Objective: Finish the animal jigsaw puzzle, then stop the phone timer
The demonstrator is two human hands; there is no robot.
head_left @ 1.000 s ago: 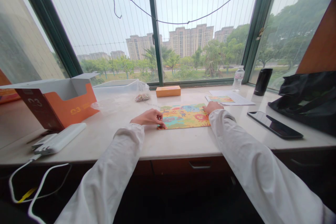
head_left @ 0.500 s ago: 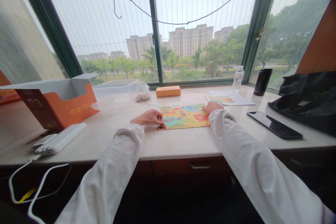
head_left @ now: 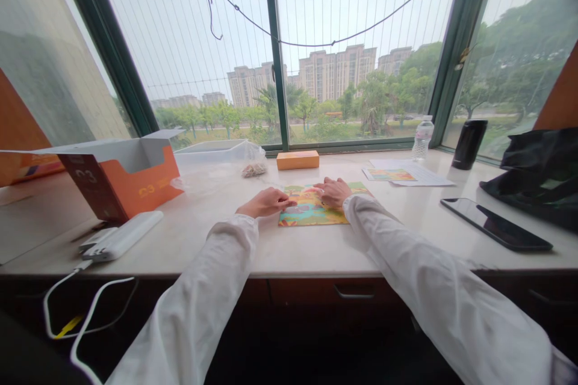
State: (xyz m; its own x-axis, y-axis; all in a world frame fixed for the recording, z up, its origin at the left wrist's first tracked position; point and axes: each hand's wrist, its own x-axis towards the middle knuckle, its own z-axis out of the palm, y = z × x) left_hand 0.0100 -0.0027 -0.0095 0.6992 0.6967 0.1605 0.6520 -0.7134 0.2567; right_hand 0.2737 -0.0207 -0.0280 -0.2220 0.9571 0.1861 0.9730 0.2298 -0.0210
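A colourful jigsaw puzzle (head_left: 311, 212) lies flat on the pale stone counter (head_left: 289, 246) in front of me. My left hand (head_left: 267, 202) rests at the puzzle's left edge, fingertips touching it. My right hand (head_left: 334, 191) lies palm down on the middle of the puzzle, fingers spread. Both arms wear white sleeves. Whether a loose piece sits under either hand I cannot tell.
An open orange and grey box (head_left: 121, 177) stands at the left, with a white power bank (head_left: 121, 236) and cables in front. A plastic bag (head_left: 226, 162), a small orange box (head_left: 297, 160), papers (head_left: 406, 173), water bottle (head_left: 422, 138), black cup (head_left: 468, 144), phone (head_left: 495, 224) and black bag (head_left: 537, 174) lie around.
My right hand moved left from the puzzle's right edge onto its middle. My head shifted slightly, so the scene slid right. The left hand stayed at the left edge.
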